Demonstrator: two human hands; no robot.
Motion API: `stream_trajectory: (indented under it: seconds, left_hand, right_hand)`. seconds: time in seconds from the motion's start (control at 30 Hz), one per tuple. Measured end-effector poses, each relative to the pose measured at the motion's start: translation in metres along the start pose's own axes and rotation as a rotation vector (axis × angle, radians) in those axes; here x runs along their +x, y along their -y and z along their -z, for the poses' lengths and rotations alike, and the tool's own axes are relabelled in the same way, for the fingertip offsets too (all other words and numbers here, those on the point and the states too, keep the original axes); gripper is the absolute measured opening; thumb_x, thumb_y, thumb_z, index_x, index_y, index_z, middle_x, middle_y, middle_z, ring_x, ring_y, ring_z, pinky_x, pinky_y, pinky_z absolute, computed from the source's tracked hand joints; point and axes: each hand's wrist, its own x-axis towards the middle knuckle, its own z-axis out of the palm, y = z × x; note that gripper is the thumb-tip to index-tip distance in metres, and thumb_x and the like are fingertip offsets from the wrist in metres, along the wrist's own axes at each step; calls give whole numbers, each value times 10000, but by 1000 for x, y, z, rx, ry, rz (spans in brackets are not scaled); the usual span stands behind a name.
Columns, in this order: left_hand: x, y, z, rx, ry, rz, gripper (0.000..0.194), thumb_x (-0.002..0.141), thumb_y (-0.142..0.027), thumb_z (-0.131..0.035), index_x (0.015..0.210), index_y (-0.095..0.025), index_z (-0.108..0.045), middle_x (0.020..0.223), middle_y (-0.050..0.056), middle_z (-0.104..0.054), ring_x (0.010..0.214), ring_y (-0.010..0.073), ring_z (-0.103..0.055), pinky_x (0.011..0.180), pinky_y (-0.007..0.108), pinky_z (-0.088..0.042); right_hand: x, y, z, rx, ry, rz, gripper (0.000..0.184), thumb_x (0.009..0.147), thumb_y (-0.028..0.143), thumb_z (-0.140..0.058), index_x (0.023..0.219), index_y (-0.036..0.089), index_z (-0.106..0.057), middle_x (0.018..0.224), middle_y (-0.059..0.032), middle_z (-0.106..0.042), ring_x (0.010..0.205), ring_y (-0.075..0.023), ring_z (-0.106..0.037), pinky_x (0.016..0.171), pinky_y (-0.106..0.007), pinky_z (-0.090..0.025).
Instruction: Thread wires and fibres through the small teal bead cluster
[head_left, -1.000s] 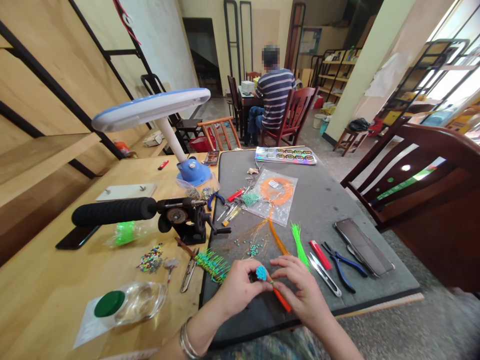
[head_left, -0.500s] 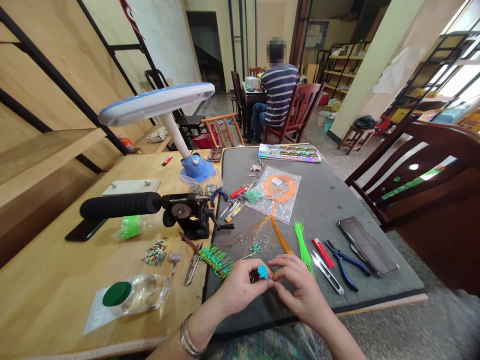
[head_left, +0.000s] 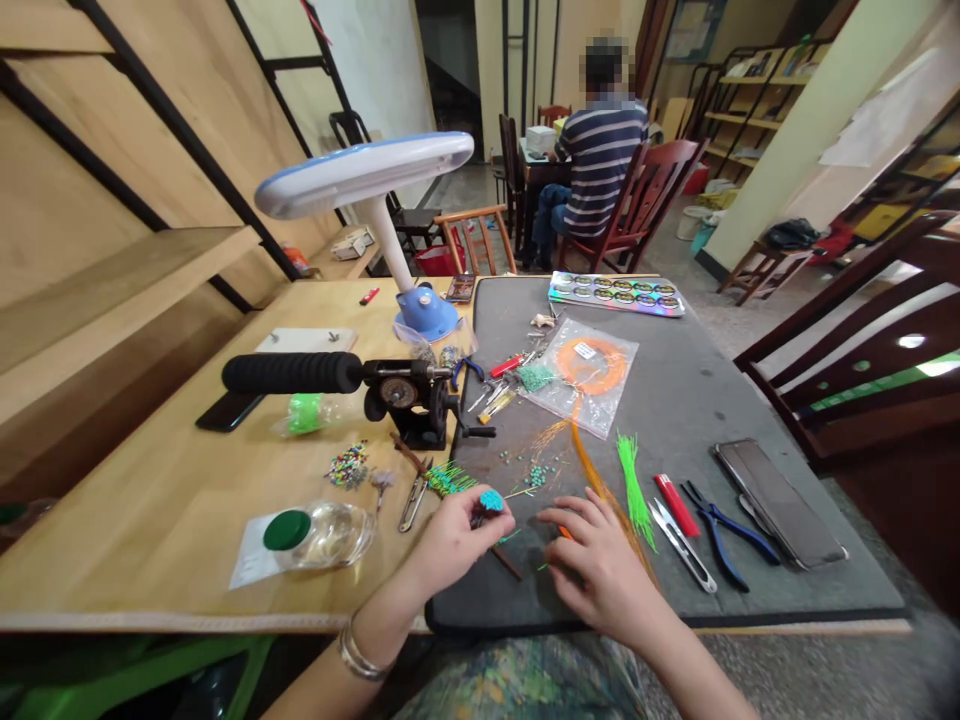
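Two hands: from my remote seat I have the left hand [head_left: 454,540] and the right hand [head_left: 604,562] apart from each other over the grey mat [head_left: 705,400].
Left pinch: thumb and fingers closed on the turquoise bead cluster [head_left: 491,500], a knobbly rounded head; a thin brown stem [head_left: 508,564] juts out below the hand, over the mat's left side.
Right grip: fingers curled round an orange-red object [head_left: 566,533], too covered for me to name.
Step in hand: I take it to be fine handwork on the bead cluster, with only the left hand on it at this moment.
Next move: my judgement is that it calls for a steady left pinch, the stem turned within reach, and light right fingertips; loose strands could snag.
Strands: a silky orange thread bundle [head_left: 585,452] runs behind the right hand; a stiffer lime-green bundle [head_left: 634,490] lies near it.
Tools: slim steel snips [head_left: 684,547], a glossy red stick [head_left: 676,505] and blue-handled pliers [head_left: 721,530], side by side.
Beads: small round blue-green beads [head_left: 536,476], loose beyond the hands.
Winder: a black hand-cranked winder [head_left: 416,400] with a ridged foam sleeve [head_left: 292,373].
Bag: a clear, crinkled bag [head_left: 600,418] holding an orange coil [head_left: 619,368].
Lamp: a smooth white-and-blue lamp [head_left: 364,175], flat-headed.
Background: a seated person [head_left: 609,170] in stripes, back turned.
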Motion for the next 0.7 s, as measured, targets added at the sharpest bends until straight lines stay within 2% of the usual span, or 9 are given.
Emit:
stream_trajectory:
  seconds: [0.1, 0.23, 0.47, 0.7]
  left_hand:
    - [-5, 6, 9, -59, -27, 55, 143, 772, -278, -624, 719, -158, -566, 581, -50, -494, 496, 79, -418, 492, 194, -348]
    - [-11, 10, 10, -141, -47, 73, 185, 767, -315, -639, 728, -157, -552, 589, -51, -488, 476, 71, -404, 456, 189, -323]
    - [-13, 17, 12, -191, -62, 36, 226, 800, -357, -607, 715, -161, -536, 625, -21, -542, 544, 91, -459, 550, 216, -369]
    - [-16, 15, 16, -218, -18, 33, 223, 824, -361, -576, 757, -148, -578, 694, 3, -566, 631, 111, -480, 624, 235, -388]
  right_hand:
    - [4, 2, -5, -47, 63, 69, 100, 790, 168, -554, 788, 236, -627, 1201, -17, -605, 1206, -251, -427, 1083, -560, -177]
    - [7, 3, -13, -65, 91, 100, 66, 801, 215, -575, 777, 237, -633, 1225, 1, -593, 1237, -247, -399, 1104, -549, -125]
    - [12, 3, -18, -54, 133, 112, 63, 804, 236, -592, 779, 246, -649, 1208, 6, -607, 1233, -236, -412, 1111, -542, -99]
    - [17, 6, -17, -37, 128, 128, 105, 829, 219, -563, 802, 250, -659, 1194, -6, -618, 1222, -252, -428, 1094, -562, -147]
